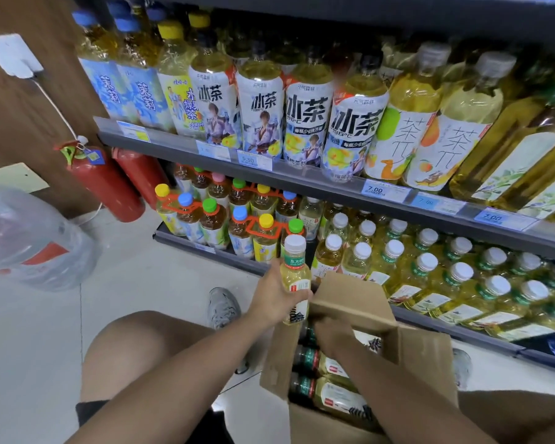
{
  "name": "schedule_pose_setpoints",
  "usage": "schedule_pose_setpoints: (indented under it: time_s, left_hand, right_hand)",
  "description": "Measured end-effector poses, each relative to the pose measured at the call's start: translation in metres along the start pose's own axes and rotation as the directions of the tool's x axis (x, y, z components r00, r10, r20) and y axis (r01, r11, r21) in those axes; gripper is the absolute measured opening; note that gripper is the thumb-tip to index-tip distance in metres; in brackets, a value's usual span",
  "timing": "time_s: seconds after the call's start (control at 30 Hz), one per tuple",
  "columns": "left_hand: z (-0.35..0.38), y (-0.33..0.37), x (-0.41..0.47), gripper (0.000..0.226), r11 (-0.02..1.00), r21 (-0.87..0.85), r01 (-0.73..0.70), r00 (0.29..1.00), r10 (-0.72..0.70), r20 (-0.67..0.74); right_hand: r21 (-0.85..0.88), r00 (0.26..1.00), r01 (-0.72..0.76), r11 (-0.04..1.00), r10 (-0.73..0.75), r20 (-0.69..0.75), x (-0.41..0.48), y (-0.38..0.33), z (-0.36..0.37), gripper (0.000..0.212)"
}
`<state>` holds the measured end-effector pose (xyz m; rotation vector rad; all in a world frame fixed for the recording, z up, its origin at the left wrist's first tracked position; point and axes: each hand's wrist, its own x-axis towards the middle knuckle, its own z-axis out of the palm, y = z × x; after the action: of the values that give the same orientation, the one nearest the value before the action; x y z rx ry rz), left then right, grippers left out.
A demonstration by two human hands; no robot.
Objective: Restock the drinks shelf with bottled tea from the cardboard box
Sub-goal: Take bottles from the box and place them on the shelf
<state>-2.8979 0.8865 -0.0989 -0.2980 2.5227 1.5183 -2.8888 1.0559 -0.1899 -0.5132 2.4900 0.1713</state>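
Observation:
My left hand [277, 298] grips a bottle of pale yellow tea [294, 274] with a white cap, held upright above the left edge of the open cardboard box [350, 302]. My right hand [332, 336] reaches down inside the box among the bottles lying there [327, 392]; its fingers are partly hidden, so whether it grips one is unclear. The bottom shelf [446, 328] just beyond the box holds rows of the same white-capped tea bottles [426, 267].
The upper shelf [302, 174] carries large iced tea bottles with price tags. Colour-capped multipacks [237, 216] fill the lower shelf's left end. Two red fire extinguishers [109, 184] stand at the wooden wall. A big water jug [29, 238] sits left. My knee and shoe [221, 306] are near the box.

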Motion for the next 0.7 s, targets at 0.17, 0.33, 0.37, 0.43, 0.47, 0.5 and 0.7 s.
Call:
schedule_pose_setpoints:
  time_s: [0.17, 0.33, 0.37, 0.43, 0.47, 0.5, 0.7]
  left_hand:
    - [0.003, -0.004, 0.01, 0.077, 1.0, -0.003, 0.021, 1.0, -0.021, -0.015]
    - [0.002, 0.003, 0.008, 0.068, 1.0, 0.012, 0.01, 1.0, -0.01, -0.006]
    - [0.003, 0.007, 0.005, 0.069, 1.0, 0.011, 0.001, 1.0, -0.001, 0.001]
    - [0.004, 0.013, 0.0, 0.073, 1.0, 0.013, -0.027, 1.0, 0.027, 0.011]
    - [0.004, 0.015, -0.004, 0.074, 0.999, 0.014, -0.043, 0.999, 0.043, 0.014]
    - [0.005, 0.018, -0.008, 0.075, 0.998, 0.014, -0.058, 0.998, 0.057, 0.012]
    - [0.0, 0.051, -0.037, 0.078, 0.988, 0.009, -0.154, 0.987, 0.154, -0.036]
  right_hand:
    - [-0.14, 0.999, -0.031, 0.99, 0.027, -0.027, 0.008, -0.015, 0.006, 0.029]
    - [-0.11, 0.998, -0.008, 0.994, 0.001, -0.065, -0.006, -0.01, 0.008, 0.037]
    - [-0.099, 0.997, 0.0, 0.995, -0.008, -0.082, -0.01, -0.007, 0.008, 0.04]
    - [-0.069, 0.991, 0.02, 0.997, -0.029, -0.132, -0.021, -0.003, 0.003, 0.041]
    - [-0.038, 0.986, 0.016, 0.999, -0.022, -0.166, -0.026, -0.001, -0.001, 0.04]
    - [0.017, 0.981, 0.001, 1.0, 0.002, -0.196, -0.032, 0.002, -0.006, 0.04]
    - [0.468, 0.902, 0.028, 0.883, 0.18, -0.393, -0.09, 0.032, -0.024, 0.036]
